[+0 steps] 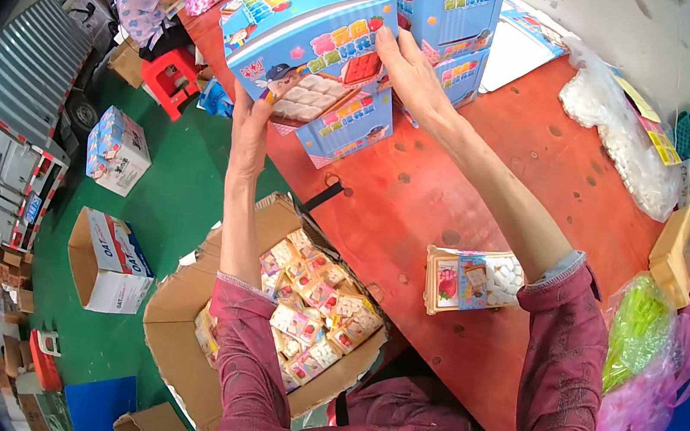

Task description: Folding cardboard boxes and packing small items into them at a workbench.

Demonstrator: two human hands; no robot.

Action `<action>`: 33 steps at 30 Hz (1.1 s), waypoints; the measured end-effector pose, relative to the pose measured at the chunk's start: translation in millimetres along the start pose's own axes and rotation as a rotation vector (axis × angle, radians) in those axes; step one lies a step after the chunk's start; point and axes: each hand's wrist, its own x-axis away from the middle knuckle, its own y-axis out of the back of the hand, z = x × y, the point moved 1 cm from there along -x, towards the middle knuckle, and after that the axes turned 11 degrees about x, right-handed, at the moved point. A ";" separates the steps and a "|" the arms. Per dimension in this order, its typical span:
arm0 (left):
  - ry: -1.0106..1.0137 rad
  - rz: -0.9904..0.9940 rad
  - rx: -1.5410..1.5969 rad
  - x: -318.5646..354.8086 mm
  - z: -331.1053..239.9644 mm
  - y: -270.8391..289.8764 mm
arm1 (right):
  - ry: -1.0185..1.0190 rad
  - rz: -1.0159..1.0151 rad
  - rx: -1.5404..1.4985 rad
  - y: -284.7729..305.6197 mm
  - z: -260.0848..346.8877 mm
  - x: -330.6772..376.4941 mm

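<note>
Both my arms reach forward to a blue printed carton (312,32) that sits tilted on top of another blue carton (348,129) at the table's left edge. My left hand (250,120) is closed on its near lower left corner. Against its right side presses my right hand (408,67), fingers bent around the edge. More blue cartons (464,9) are stacked just right of it. Close to my right forearm lies a small pile of sweet packets (473,282) with white pieces showing. Below my left arm, an open brown carton (177,302) is filled with similar packets.
The red tabletop (417,199) runs diagonally. Clear plastic bags (615,120) lie at its right, with a yellow tub (675,255) and a green-filled bag (641,333) nearer. Left on the green floor stand open boxes (115,272) and a red stool (169,81); a person (140,14) sits beyond.
</note>
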 end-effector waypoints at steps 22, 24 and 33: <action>-0.217 -0.198 -0.125 -9.2 27.5 -33.5 | -0.002 -0.121 -0.016 -26.1 -22.1 -3.1; -0.264 -0.262 -0.270 -5.7 23.8 -43.5 | -0.011 -0.128 -0.004 -26.4 -24.9 -3.8; -0.158 -0.194 -0.130 -6.7 41.7 -13.9 | 0.033 -0.108 0.005 -18.0 -24.9 -4.9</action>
